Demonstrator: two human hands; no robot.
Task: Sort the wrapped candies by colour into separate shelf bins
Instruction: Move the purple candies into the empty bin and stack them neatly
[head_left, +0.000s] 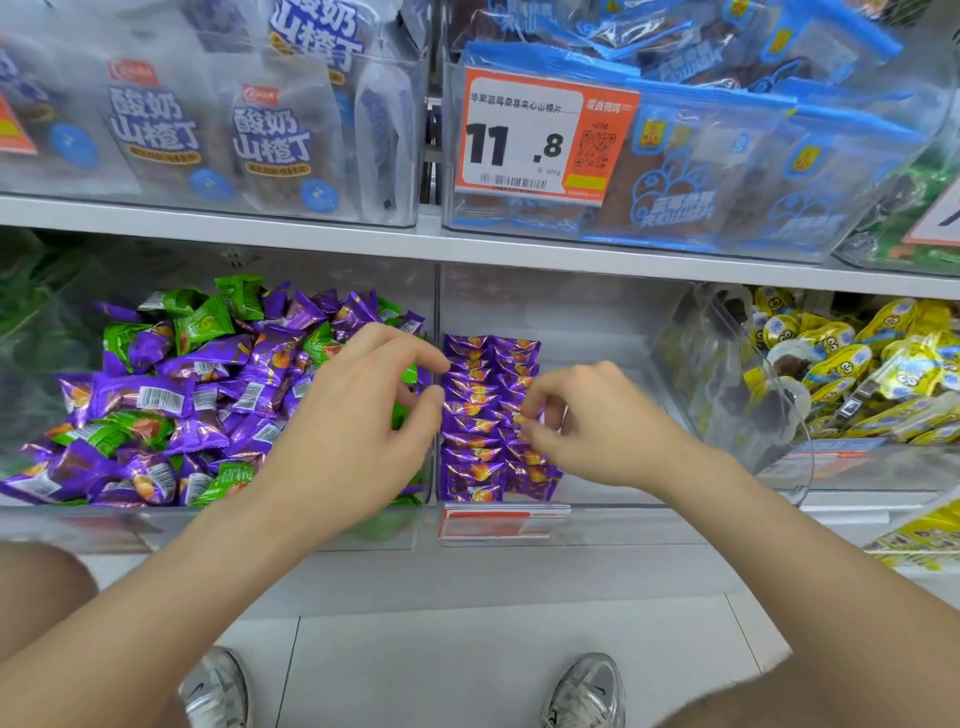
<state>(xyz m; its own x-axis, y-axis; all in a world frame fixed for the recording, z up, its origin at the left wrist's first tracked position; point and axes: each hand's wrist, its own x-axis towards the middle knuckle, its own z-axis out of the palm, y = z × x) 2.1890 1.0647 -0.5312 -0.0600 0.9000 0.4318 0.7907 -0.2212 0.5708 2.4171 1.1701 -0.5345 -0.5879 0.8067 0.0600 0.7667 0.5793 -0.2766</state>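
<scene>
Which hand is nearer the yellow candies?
Right. The right hand pinches a purple candy in the middle bin, just left of the yellow candies; the left hand is farther left, over the mixed pile.

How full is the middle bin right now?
Partly full. Two neat rows of purple candies fill the left side of the middle bin; the right side shows bare floor. The right hand pinches one candy there.

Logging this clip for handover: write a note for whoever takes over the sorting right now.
Left hand: loosely curled above the divider, nothing visibly held.
Right hand: pinches a purple candy at the purple rows in the middle bin.
Done: two neat purple rows along that bin's left side.
Left: the left bin holds a mixed heap, purple with green candies; the purple ones probably need moving across.
</scene>
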